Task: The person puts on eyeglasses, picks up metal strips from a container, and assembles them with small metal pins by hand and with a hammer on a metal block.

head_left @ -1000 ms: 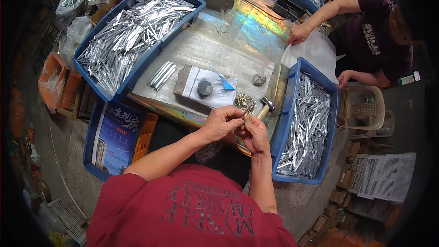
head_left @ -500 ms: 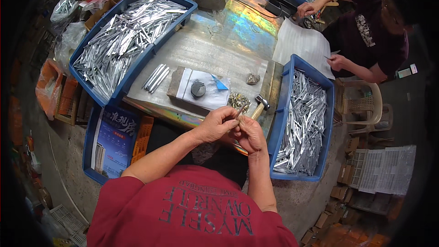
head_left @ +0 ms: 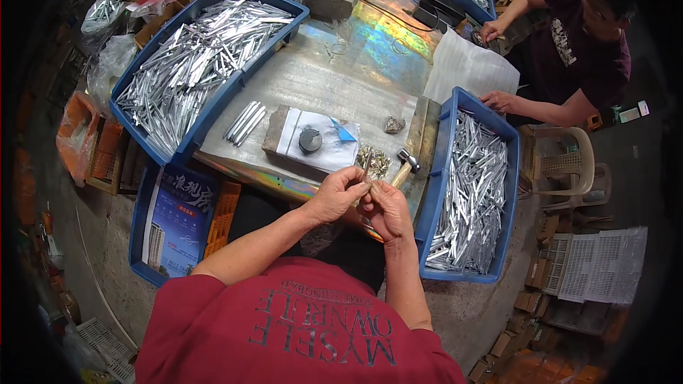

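Observation:
My left hand point(head_left: 338, 194) and my right hand point(head_left: 389, 213) meet over the near edge of the bench, fingertips pinched together. A thin, dark metal strip point(head_left: 368, 166) pokes up from between them; its lower part is hidden by my fingers. Just beyond lies a pile of small brass-coloured parts point(head_left: 376, 161), with a hammer point(head_left: 407, 158) to its right. A block covered in white paper point(head_left: 329, 151) carries a round dark metal piece point(head_left: 310, 140). Left of the block, several silver metal strips point(head_left: 245, 122) lie side by side.
Blue bins of silver strips stand at the left point(head_left: 302, 18) and right point(head_left: 425, 256). A lower blue bin point(head_left: 135, 242) holds a printed sheet. At the far right a co-worker point(head_left: 583, 57) works beside a white foam sheet point(head_left: 469, 67). A plastic chair point(head_left: 565, 163) stands behind the right bin.
The thin strip now points more upright between my fingertips, while my hands stay nearly in place. The co-worker leans in, one hand now near the right bin's far edge.

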`<state>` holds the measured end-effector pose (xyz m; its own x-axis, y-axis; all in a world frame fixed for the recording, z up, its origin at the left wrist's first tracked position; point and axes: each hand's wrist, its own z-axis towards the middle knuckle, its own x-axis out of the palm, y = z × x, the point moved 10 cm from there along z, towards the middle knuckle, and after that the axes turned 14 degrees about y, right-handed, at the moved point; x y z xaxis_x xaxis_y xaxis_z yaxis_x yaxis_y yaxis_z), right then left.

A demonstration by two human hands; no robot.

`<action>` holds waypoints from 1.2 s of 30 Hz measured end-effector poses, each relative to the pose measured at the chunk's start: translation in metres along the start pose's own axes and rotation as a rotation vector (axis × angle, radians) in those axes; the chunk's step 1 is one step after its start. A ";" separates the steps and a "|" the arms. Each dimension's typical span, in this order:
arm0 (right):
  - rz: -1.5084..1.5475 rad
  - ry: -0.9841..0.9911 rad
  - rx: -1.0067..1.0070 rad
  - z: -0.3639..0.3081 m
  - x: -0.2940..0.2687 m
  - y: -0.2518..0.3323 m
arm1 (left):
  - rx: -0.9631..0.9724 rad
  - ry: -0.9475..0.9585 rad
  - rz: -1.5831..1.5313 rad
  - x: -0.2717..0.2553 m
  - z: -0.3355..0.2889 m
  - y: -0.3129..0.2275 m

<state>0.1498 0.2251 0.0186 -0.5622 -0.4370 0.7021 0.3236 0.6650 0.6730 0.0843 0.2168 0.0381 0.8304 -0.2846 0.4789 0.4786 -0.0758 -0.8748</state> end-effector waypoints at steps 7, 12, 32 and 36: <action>-0.021 -0.052 -0.053 -0.002 -0.006 0.002 | -0.051 -0.081 -0.079 -0.003 -0.001 0.003; -0.122 -0.146 -0.091 -0.007 -0.012 0.006 | -0.042 -0.133 -0.100 -0.003 -0.001 0.002; -0.470 -0.161 -0.253 -0.006 0.001 0.020 | -0.056 -0.242 -0.223 -0.008 -0.005 0.020; -0.504 -0.139 -0.259 -0.005 0.005 0.022 | -0.053 -0.252 -0.246 -0.009 -0.006 0.021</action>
<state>0.1580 0.2342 0.0381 -0.7841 -0.5657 0.2552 0.1561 0.2182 0.9633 0.0854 0.2122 0.0150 0.7398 -0.0075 0.6728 0.6629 -0.1637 -0.7306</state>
